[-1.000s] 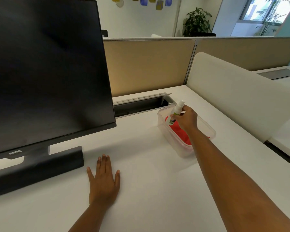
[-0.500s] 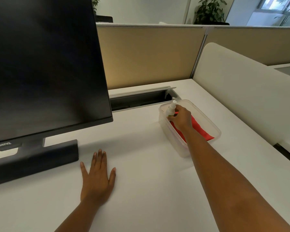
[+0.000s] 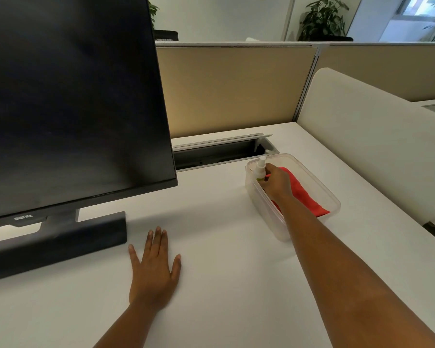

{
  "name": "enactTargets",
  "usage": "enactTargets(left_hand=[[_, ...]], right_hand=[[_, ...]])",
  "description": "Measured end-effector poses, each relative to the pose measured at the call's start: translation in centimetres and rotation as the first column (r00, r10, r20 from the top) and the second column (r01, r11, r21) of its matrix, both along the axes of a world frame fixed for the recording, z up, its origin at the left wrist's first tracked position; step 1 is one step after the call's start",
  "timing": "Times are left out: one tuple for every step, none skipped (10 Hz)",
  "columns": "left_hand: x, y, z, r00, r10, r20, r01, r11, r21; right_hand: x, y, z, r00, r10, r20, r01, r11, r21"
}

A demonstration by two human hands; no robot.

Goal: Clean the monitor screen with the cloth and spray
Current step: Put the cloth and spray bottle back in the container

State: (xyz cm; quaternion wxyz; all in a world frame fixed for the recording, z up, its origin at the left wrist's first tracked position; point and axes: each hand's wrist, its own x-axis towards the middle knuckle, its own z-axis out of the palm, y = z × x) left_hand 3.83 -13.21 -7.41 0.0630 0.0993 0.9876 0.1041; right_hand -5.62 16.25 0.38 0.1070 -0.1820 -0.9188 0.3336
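Observation:
A large black monitor [image 3: 68, 101] with a dark screen stands on its base [image 3: 55, 242] at the left of the white desk. A clear plastic tub [image 3: 329, 194] sits to the right and holds a red cloth [image 3: 305, 197]. My right hand [image 3: 276, 183] reaches into the tub's near-left corner and grips a small white spray bottle [image 3: 259, 168], which stands upright with its cap above the rim. My left hand [image 3: 155, 270] lies flat on the desk, fingers straight, just right of the monitor base.
An open cable tray slot [image 3: 219, 153] runs along the desk's back edge behind the tub. Beige partitions [image 3: 231, 89] close the back and a white divider [image 3: 377, 136] runs along the right side.
My right hand has lowered the spray bottle from above the tub down into its near-left corner. The view has tilted down a little. My left hand has stayed flat on the desk.

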Motion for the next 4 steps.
enactTargets(left_hand=[[0.0, 0.0, 0.0, 1.0, 0.0, 0.001, 0.0, 1.0, -0.004], [0.0, 0.1, 0.0, 1.0, -0.002, -0.011, 0.002, 1.0, -0.025], [0.0, 0.2, 0.1, 1.0, 0.006, -0.014, -0.006, 0.999, -0.037], [0.0, 0.1, 0.3, 0.999, -0.018, -0.031, 0.016, 0.998, -0.065]], right_hand=[[0.0, -0.1, 0.2, 1.0, -0.001, 0.027, 0.001, 1.0, 0.007], [0.2, 0.1, 0.6, 0.998, -0.001, 0.057, -0.001, 1.0, 0.026], [0.3, 0.1, 1.1, 0.998, -0.029, 0.053, 0.028, 0.999, 0.016], [1.2, -0.5, 2.3, 0.994, -0.095, -0.045, 0.093, 0.995, -0.037]])
